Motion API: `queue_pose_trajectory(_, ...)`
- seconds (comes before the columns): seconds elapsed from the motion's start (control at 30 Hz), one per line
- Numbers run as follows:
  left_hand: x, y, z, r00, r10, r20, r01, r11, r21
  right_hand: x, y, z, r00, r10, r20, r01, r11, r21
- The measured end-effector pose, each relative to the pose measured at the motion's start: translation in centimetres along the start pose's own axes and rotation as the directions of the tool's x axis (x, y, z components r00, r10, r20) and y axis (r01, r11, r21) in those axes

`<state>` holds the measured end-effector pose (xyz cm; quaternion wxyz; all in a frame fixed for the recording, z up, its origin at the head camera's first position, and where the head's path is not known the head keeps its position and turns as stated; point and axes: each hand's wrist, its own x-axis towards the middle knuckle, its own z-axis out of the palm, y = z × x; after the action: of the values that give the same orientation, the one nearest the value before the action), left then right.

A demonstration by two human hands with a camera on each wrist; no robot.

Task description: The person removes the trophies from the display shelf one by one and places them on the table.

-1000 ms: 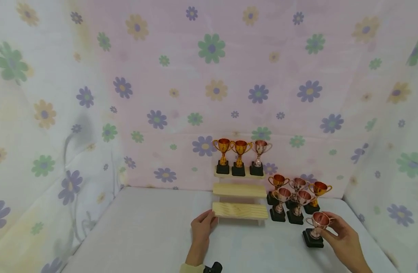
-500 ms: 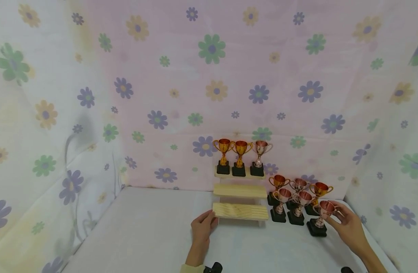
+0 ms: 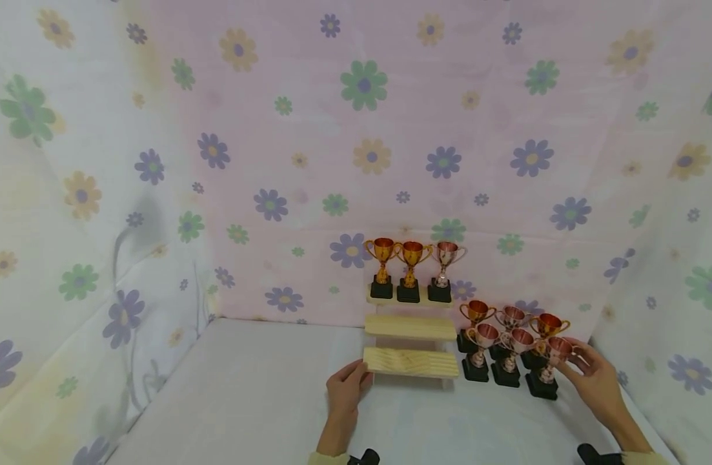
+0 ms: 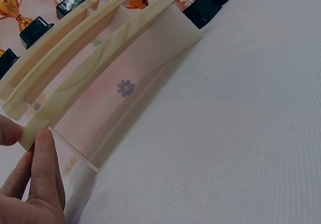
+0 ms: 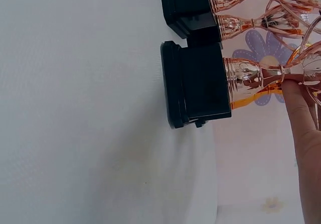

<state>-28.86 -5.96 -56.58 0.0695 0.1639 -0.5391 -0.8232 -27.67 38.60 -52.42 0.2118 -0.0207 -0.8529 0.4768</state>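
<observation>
A three-step wooden display stand (image 3: 410, 363) stands on the white table. My left hand (image 3: 345, 391) pinches the left end of its lowest board (image 4: 75, 81), thumb above and fingers below. My right hand (image 3: 594, 381) holds a rose-gold trophy cup (image 3: 559, 351) by its stem and cup. In the right wrist view its black base (image 5: 195, 86) stands upright at the table, close to the neighbouring trophy's base (image 5: 188, 5). The cup's far side is hidden by the fingers.
Two gold trophies (image 3: 412, 255) and a paler pink one (image 3: 447, 258) stand on the top board. Several gold and rose-gold trophies (image 3: 518, 342) crowd the table right of the stand. Flowered cloth (image 3: 367, 155) hangs behind and at both sides.
My right hand has carried the rose-gold trophy away from me and slightly right, up to the front row of the group. My left hand keeps its hold on the board.
</observation>
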Motion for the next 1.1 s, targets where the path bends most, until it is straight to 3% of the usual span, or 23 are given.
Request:
queue_pose_trajectory(0.33,-0.07,-0.09,0.06,1.0,-0.013,-0.016,0.013,1.0,0.0,0.02,0.09,-0.05,0.999,0.048,-0.021,-0.048,0.999,0.006)
queue_pose_trajectory(0.67,-0.43,0.27,0.04,1.0,-0.002,0.005,0.002,1.0,0.001,-0.3,0.63,0.13,0.997,0.034,-0.064,-0.029,0.996,0.083)
queue_pose_trajectory(1.1,-0.31,0.43,0.35,1.0,0.016,0.006,-0.016,1.0,-0.018,-0.51,0.41,0.49,0.994,0.051,-0.1,-0.048,0.998,0.028)
